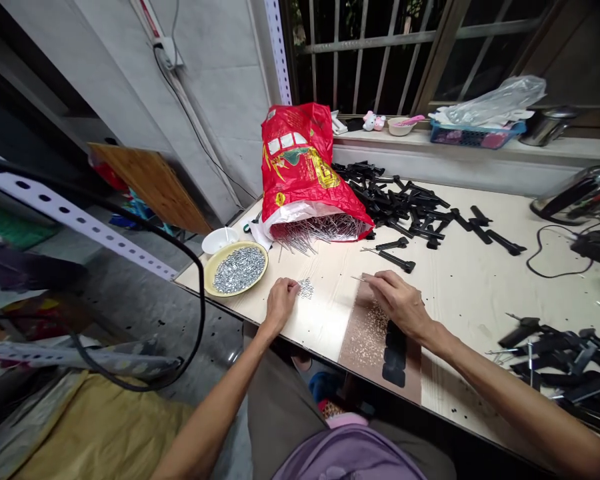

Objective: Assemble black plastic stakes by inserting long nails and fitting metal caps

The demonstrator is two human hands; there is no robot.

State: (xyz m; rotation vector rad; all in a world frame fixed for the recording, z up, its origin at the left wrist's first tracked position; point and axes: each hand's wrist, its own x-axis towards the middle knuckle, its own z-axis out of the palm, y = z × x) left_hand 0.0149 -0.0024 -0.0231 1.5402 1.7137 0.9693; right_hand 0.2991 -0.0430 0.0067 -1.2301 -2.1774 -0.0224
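My left hand (281, 301) rests on the table edge with its fingers curled over a small heap of tiny silver nuts (307, 288). My right hand (397, 300) lies on the table with its fingers pinched on a thin metal pin (359, 279) that points left. A black plastic handle piece (397, 261) lies just beyond the right hand. A red plastic bag (303, 170) lies on its side with a bundle of metal pins (323, 230) spilling from its mouth.
A yellow dish of silver nuts (237, 268) and a white bowl (219, 240) sit at the table's left corner. Black plastic parts are heaped at the back (397, 200) and at the right edge (563, 357). A black cable (555, 257) and kettles stand at right.
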